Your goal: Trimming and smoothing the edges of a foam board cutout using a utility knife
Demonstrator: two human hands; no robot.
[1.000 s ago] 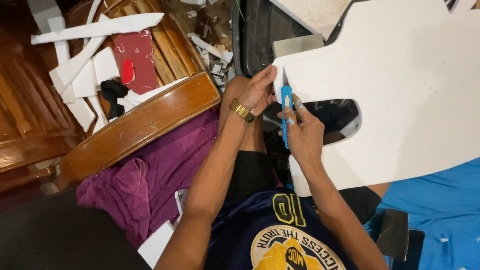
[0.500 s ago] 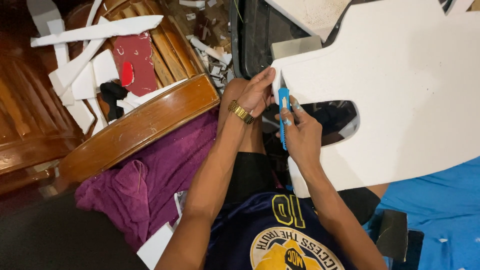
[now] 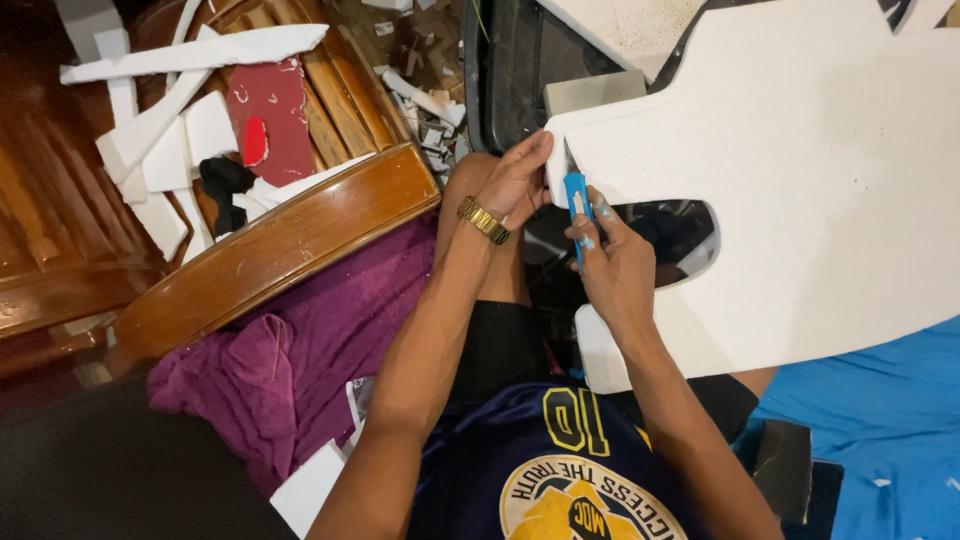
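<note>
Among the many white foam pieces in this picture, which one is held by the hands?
The big cut-out foam board at right: the left hand grips its edge. The scrap strips lie untouched on the wood.

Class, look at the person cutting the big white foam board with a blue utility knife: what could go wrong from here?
1. The left hand grips the white foam board edge right beside the blue utility knife held by the right hand; a slip might cut fingers.
2. The board rests over the person's lap, so the blade might slip toward the legs.

Warm indoor light from above; white foam board [image 3: 800,180] bright; lower-left corner dark; focus sharp.
</note>
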